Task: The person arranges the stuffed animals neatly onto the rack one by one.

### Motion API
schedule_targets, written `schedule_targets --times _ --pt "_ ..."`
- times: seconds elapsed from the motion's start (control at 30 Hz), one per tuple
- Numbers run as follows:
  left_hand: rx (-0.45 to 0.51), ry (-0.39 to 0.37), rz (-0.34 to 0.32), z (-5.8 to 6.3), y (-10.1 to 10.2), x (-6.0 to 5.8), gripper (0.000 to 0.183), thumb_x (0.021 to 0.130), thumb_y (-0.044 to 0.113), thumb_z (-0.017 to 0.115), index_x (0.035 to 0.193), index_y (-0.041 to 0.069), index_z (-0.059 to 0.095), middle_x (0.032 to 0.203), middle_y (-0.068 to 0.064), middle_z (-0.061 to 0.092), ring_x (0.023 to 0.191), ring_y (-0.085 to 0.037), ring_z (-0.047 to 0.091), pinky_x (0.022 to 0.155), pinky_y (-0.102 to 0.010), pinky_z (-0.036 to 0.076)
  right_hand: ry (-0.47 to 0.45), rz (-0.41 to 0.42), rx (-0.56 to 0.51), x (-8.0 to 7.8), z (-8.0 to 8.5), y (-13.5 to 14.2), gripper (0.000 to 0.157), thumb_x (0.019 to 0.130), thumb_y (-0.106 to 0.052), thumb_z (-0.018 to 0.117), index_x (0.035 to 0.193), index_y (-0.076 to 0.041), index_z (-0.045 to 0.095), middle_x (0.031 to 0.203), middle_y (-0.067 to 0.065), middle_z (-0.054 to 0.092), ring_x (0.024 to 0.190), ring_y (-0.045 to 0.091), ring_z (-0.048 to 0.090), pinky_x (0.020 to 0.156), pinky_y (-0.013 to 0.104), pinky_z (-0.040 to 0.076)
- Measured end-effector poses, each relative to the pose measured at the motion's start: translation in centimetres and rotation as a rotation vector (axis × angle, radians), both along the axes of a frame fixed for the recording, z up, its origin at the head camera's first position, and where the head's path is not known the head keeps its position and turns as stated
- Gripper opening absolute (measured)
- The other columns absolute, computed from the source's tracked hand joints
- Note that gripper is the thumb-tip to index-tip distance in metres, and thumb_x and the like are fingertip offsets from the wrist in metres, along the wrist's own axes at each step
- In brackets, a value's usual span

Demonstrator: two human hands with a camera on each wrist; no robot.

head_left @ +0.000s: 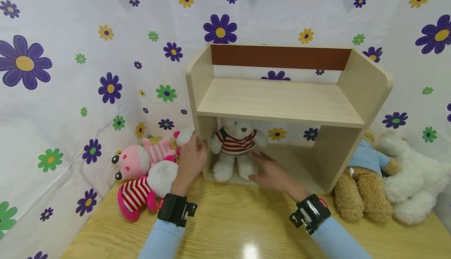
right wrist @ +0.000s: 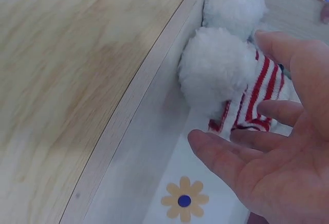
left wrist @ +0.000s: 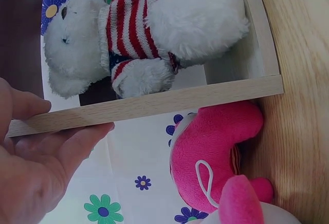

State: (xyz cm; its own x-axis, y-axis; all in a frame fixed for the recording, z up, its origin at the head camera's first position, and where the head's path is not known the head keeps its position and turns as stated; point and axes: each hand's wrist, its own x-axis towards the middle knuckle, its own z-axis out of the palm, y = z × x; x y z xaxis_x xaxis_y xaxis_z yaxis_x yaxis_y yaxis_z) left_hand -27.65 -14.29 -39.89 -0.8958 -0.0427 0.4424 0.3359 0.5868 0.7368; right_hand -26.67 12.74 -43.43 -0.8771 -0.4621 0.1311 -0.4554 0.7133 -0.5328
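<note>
A white teddy bear (head_left: 235,145) in a red-and-white striped sweater sits upright in the lower compartment of a light wood shelf (head_left: 282,98), against its left side. My left hand (head_left: 192,161) holds the front edge of the shelf's left side panel (left wrist: 154,103), thumb on the inner face and fingers on the outer one. At the bear's other side is my right hand (head_left: 276,175), its fingers spread and loosely bent beside the sweater and leg. In the right wrist view the fingertips overlap the striped sweater (right wrist: 262,93); whether they touch it I cannot tell.
Pink-and-white plush toys (head_left: 148,173) lie in a pile left of the shelf, close to my left wrist. Right of it lean a brown bear (head_left: 363,180) in a blue top and a white plush (head_left: 412,180). Everything rests on a wooden table (head_left: 225,223) before a flowered cloth (head_left: 141,36).
</note>
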Motion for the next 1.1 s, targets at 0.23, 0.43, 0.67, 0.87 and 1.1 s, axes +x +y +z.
schedule_targets --times 0.23,0.43,0.67,0.87,1.1 --pt "-0.007 0.029 0.004 0.0 0.0 -0.3 0.046 0.102 0.015 0.055 0.145 0.002 0.048 0.133 -0.029 0.065 0.116 -0.046 0.068 0.094 -0.061 0.054 0.042 -0.013 -0.01 2.4 0.6 2.9 0.054 0.095 -0.019 0.069 0.14 0.007 0.056 0.142 0.03 0.058 0.129 0.048 0.058 0.105 0.058 0.049" --pt "-0.024 0.013 0.018 -0.1 0.0 -0.3 0.045 0.101 0.016 0.056 0.143 0.001 0.049 0.13 -0.03 0.066 0.113 -0.045 0.069 0.094 -0.06 0.056 0.005 -0.02 0.003 5.0 1.2 5.9 0.045 0.098 -0.021 0.067 0.135 0.003 0.063 0.133 0.026 0.066 0.106 0.045 0.071 0.089 0.053 0.059" --pt "-0.021 0.01 0.023 0.2 0.1 -0.1 0.047 0.1 0.013 0.057 0.145 0.0 0.049 0.13 -0.031 0.066 0.114 -0.046 0.068 0.096 -0.061 0.054 -0.04 -0.011 -0.015 7.2 2.2 9.7 0.047 0.1 -0.028 0.066 0.138 -0.001 0.062 0.136 0.023 0.065 0.103 0.04 0.073 0.082 0.048 0.061" --pt "-0.02 -0.001 0.033 0.0 0.2 0.1 0.046 0.1 0.014 0.057 0.144 0.001 0.05 0.13 -0.03 0.066 0.114 -0.046 0.068 0.097 -0.06 0.054 -0.142 -0.017 -0.081 9.3 2.7 13.3 0.05 0.102 -0.03 0.063 0.14 0.002 0.059 0.139 0.027 0.061 0.109 0.038 0.071 0.082 0.037 0.062" --pt "-0.007 -0.024 0.025 -0.1 0.3 0.3 0.046 0.101 0.015 0.057 0.145 0.002 0.049 0.134 -0.028 0.064 0.118 -0.045 0.067 0.097 -0.06 0.054 -0.001 -0.179 -0.091 11.6 2.7 17.7 0.034 0.101 -0.019 0.064 0.131 -0.003 0.067 0.115 0.015 0.076 0.087 0.005 0.073 0.066 0.022 0.058"
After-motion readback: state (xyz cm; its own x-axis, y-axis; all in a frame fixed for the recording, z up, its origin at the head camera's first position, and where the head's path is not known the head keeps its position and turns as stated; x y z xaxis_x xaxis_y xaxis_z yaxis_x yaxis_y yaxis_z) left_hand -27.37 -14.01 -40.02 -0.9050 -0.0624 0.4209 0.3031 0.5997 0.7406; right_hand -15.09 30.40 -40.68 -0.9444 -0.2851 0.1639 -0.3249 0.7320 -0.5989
